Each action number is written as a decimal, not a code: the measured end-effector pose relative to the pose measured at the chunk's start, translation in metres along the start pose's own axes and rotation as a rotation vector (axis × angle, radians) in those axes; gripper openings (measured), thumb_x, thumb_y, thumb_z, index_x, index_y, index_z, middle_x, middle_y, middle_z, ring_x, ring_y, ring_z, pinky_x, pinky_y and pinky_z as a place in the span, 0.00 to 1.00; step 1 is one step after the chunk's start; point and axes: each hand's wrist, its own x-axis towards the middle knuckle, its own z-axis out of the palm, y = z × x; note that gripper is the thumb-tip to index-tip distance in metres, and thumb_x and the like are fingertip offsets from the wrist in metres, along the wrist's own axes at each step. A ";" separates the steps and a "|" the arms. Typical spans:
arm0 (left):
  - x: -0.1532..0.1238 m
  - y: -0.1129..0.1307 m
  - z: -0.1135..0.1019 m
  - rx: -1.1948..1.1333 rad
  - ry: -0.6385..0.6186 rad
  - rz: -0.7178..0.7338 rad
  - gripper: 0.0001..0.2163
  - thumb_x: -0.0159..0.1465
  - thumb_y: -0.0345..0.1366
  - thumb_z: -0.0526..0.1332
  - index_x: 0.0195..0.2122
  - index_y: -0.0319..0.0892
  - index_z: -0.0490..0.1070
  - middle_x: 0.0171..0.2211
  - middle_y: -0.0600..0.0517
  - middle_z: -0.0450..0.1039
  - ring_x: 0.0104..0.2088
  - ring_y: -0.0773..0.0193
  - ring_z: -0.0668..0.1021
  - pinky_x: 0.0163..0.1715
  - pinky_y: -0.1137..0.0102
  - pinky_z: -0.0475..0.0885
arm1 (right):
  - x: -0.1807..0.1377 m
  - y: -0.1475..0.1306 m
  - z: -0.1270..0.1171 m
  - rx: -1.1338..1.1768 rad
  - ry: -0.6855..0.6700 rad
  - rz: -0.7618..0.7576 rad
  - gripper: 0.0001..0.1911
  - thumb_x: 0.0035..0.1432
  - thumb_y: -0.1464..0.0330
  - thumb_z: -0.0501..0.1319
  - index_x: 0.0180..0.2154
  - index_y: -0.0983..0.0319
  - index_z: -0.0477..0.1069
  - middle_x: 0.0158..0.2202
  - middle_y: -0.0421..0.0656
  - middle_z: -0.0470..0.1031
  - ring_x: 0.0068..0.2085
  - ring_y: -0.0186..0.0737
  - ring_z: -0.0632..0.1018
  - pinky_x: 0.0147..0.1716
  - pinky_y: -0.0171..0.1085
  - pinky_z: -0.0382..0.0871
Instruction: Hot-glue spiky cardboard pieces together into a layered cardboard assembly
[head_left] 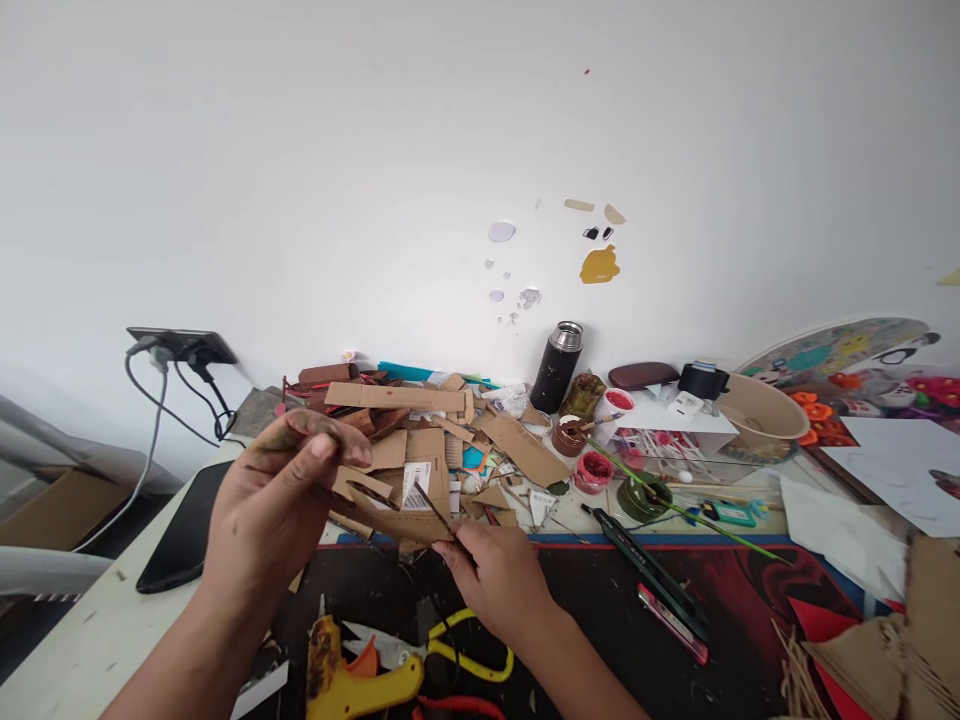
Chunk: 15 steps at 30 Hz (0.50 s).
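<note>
My left hand (pixel 274 490) is raised at the left, thumb and forefinger pressed together, with brown smudges on the fingers. A narrow brown cardboard piece (pixel 390 522) with dark-edged gaps runs from this hand toward my right hand (pixel 502 575). A thin dark stick (pixel 431 503) rises from the pinched fingertips of my right hand, close to the right end of that piece. Below lie a yellow glue gun (pixel 360 685) with a stained nozzle end and yellow-handled scissors (pixel 472 655). Cardboard scraps (pixel 525 450) are heaped just beyond both hands.
A black flask (pixel 557 368) stands by the wall. Right of it are open paint jars, among them a pink jar (pixel 593 472) and a green jar (pixel 645 498). A dark green cutter (pixel 652 575) lies on the black mat. A power strip (pixel 184 345) with cables is at left.
</note>
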 end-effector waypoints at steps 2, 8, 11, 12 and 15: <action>0.004 0.000 -0.001 -0.080 0.035 -0.014 0.13 0.61 0.46 0.80 0.32 0.47 0.80 0.28 0.52 0.73 0.34 0.56 0.77 0.38 0.63 0.79 | 0.001 -0.001 -0.001 0.063 0.005 0.041 0.15 0.76 0.63 0.63 0.34 0.58 0.75 0.30 0.44 0.84 0.31 0.43 0.82 0.32 0.38 0.59; 0.021 -0.011 -0.011 -0.345 0.186 -0.079 0.05 0.68 0.35 0.70 0.35 0.41 0.80 0.37 0.49 0.78 0.42 0.60 0.79 0.46 0.68 0.81 | 0.007 -0.003 -0.008 0.457 -0.001 0.290 0.23 0.75 0.52 0.61 0.29 0.57 0.69 0.21 0.37 0.69 0.23 0.39 0.74 0.27 0.36 0.58; 0.028 -0.014 -0.018 -0.430 0.312 -0.147 0.07 0.71 0.33 0.64 0.35 0.41 0.78 0.38 0.48 0.79 0.42 0.60 0.79 0.42 0.68 0.80 | 0.009 -0.002 -0.007 0.727 -0.057 0.416 0.29 0.71 0.41 0.62 0.29 0.55 0.68 0.18 0.34 0.64 0.18 0.37 0.69 0.21 0.35 0.58; 0.030 -0.015 -0.020 -0.445 0.333 -0.165 0.08 0.73 0.32 0.62 0.35 0.41 0.77 0.37 0.48 0.79 0.41 0.60 0.79 0.41 0.68 0.80 | 0.010 -0.001 -0.007 0.800 -0.066 0.440 0.31 0.69 0.38 0.62 0.29 0.55 0.67 0.18 0.33 0.63 0.17 0.36 0.68 0.20 0.35 0.59; 0.033 -0.020 -0.021 -0.458 0.316 -0.162 0.12 0.74 0.34 0.62 0.31 0.42 0.73 0.31 0.52 0.74 0.36 0.62 0.76 0.35 0.70 0.78 | 0.012 0.001 -0.006 0.956 -0.045 0.486 0.36 0.62 0.31 0.65 0.29 0.56 0.67 0.16 0.32 0.62 0.16 0.34 0.67 0.17 0.33 0.59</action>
